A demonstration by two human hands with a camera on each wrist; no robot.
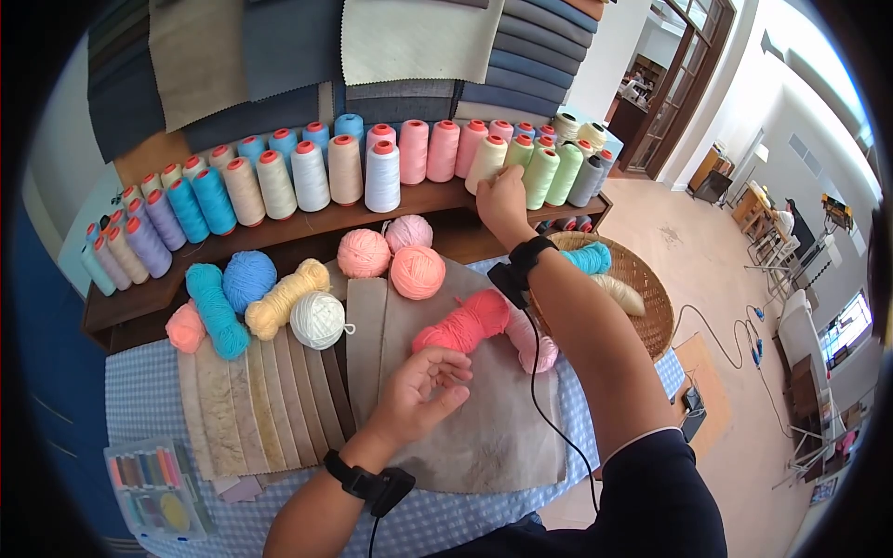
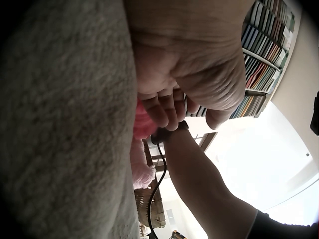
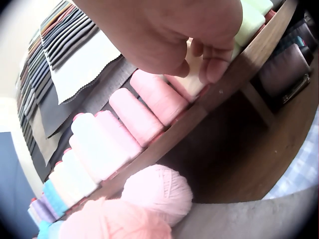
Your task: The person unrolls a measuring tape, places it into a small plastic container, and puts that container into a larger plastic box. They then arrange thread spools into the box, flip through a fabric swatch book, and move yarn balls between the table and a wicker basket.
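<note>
At the front of the wooden shelf, my right hand grips a cream cone of thread. In the right wrist view, thumb and fingertips lie on either side of this cream cone, low down near the shelf edge. Pink cones stand to its left and light green cones to its right. My left hand holds nothing; its fingers are loosely bent, palm turned sideways, over the grey fabric. Just beyond those fingers lies a coral-red skein of yarn, with a pale pink skein beside it.
Yarn balls, among them a white one, and more skeins lie along the table's back. A wicker basket with yarn stands at the right. Fabric swatches and a clear plastic box are on the left. Camera cables hang from both wrists.
</note>
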